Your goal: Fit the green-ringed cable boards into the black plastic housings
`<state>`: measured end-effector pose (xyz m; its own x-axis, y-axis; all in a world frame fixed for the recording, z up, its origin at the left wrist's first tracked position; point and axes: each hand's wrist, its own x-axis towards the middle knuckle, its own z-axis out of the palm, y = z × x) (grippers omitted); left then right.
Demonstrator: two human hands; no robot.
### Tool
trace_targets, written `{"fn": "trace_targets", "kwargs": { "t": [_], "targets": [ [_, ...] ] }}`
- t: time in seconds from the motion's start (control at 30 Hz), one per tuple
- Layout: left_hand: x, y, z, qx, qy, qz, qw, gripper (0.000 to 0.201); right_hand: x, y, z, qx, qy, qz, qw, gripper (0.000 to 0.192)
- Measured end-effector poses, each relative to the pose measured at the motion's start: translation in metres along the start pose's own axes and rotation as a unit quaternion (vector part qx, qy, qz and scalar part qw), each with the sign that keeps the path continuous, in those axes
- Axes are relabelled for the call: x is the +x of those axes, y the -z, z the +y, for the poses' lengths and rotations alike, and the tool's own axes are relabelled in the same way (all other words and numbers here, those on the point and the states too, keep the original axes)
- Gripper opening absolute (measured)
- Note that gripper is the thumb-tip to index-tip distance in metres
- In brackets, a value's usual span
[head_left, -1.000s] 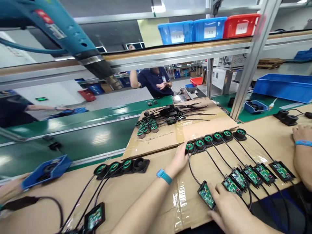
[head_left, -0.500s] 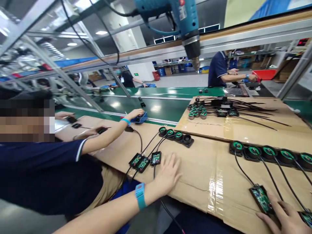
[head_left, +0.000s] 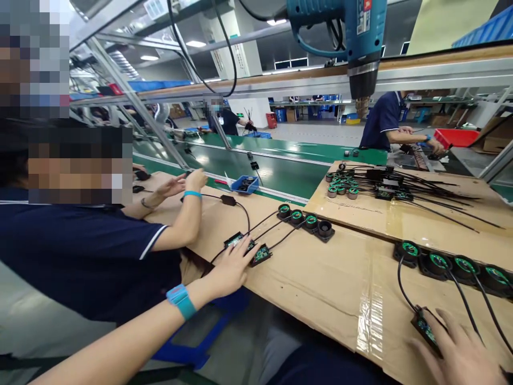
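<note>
My left hand [head_left: 230, 267] wears a blue wristband and lies with fingers stretched over a group of small black boxes with green circuit boards, partly covering them. Beside its fingertips is one such circuit-board box [head_left: 261, 254]. Black cables lead from the group to round black housings [head_left: 296, 216] with green discs inside. At the lower right, my right hand [head_left: 460, 342] has thumb and fingers around another circuit-board box [head_left: 425, 327], which sits tilted and partly hidden. Its cable runs to the leftmost of a row of round housings [head_left: 409, 250].
A co-worker [head_left: 80, 256] sits close on my left, arms over the cardboard-covered bench [head_left: 320, 278]. A blue power drill [head_left: 363, 48] hangs overhead. Cabled parts [head_left: 385, 184] are piled on a raised cardboard sheet. A small blue bin [head_left: 245, 184] stands by the green conveyor [head_left: 208, 160].
My left hand has moved left onto the circuit-board boxes, and the nearest box has turned. The box at my right hand is now tilted. The co-worker's hand has left the blue bin.
</note>
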<state>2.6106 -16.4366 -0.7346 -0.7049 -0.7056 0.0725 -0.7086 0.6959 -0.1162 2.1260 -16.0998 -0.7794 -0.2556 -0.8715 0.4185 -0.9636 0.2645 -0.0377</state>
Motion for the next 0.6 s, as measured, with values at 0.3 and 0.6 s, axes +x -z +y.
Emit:
{"fn": "trace_targets", "kwargs": {
  "t": [0.3,0.6],
  "targets": [
    [0.167,-0.009,0.14,-0.116,-0.003,0.139,0.983,0.085,0.046,-0.04,-0.076,0.02,0.089,-0.058,0.994,0.046],
    [0.198,-0.03,0.13,-0.123,-0.023,0.232,0.965,0.025,0.042,-0.071,-0.033,0.044,0.13,-0.01,0.991,0.048]
  ]
}}
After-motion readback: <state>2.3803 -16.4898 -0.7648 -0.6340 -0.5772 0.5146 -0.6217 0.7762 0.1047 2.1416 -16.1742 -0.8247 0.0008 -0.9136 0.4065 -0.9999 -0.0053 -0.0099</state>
